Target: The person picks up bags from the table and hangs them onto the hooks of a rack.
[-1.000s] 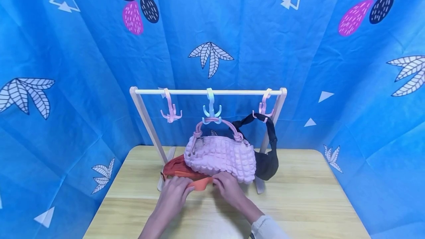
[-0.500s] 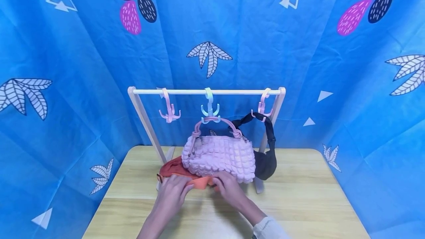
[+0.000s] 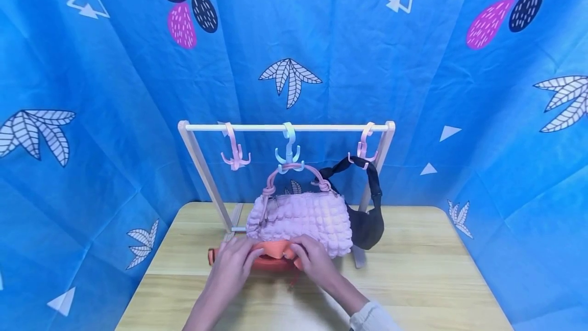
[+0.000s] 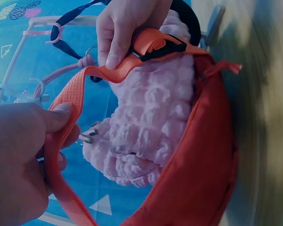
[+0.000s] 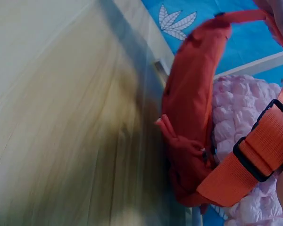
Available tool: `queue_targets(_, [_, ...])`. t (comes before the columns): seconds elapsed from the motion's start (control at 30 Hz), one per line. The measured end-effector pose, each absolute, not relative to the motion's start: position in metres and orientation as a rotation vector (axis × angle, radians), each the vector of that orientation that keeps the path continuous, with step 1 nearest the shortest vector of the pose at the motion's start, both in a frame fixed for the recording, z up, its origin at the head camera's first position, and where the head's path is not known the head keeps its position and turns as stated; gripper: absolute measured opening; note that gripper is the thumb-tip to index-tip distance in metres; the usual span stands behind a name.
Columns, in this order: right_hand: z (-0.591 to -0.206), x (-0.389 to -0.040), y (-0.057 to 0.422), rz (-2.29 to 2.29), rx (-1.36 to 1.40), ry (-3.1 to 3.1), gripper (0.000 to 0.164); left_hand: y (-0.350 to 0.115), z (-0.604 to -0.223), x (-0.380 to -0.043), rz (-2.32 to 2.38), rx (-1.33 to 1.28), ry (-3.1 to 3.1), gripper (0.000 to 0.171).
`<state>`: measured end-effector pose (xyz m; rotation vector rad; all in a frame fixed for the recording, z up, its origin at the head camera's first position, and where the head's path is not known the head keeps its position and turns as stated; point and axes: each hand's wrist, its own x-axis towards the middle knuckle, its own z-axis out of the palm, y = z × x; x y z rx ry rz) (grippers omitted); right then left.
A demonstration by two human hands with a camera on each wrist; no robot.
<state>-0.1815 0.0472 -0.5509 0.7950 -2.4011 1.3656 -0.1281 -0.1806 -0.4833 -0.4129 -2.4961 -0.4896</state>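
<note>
An orange-red bag (image 4: pixel 198 141) with a webbing strap (image 4: pixel 70 94) is in both my hands. Thumb and fingers of my left hand (image 3: pixel 233 262) pinch one side of the strap. My right hand (image 3: pixel 314 260) grips its other side, close to a black buckle (image 4: pixel 172 47) and a rolled strap end. The bag's body hangs below the strap, in front of a pink puffy handbag (image 3: pixel 300 218); both wrist views show it near the tabletop. By its handles, the pink handbag hangs from a blue hook (image 3: pixel 289 149).
A white rack (image 3: pixel 257 127) stands on the wooden table (image 3: pixel 422 280). Its left pink hook (image 3: pixel 236 152) carries nothing. From the right pink hook (image 3: pixel 364 147) a black bag (image 3: pixel 367 226) hangs by its strap. A blue patterned curtain (image 3: pixel 367 65) surrounds the table.
The orange-red bag has come out from beneath the pink handbag towards me, its left end shifting left. The pink handbag has swung slightly left, and the blue hook has turned a little.
</note>
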Motion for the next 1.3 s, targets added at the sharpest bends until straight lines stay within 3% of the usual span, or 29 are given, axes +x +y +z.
queue_targets(1.3, [-0.512, -0.153, 0.018, 1.605, 1.049, -2.371, 0.015, -0.205, -0.439, -0.118, -0.522, -0.344, -2.477, 0.013])
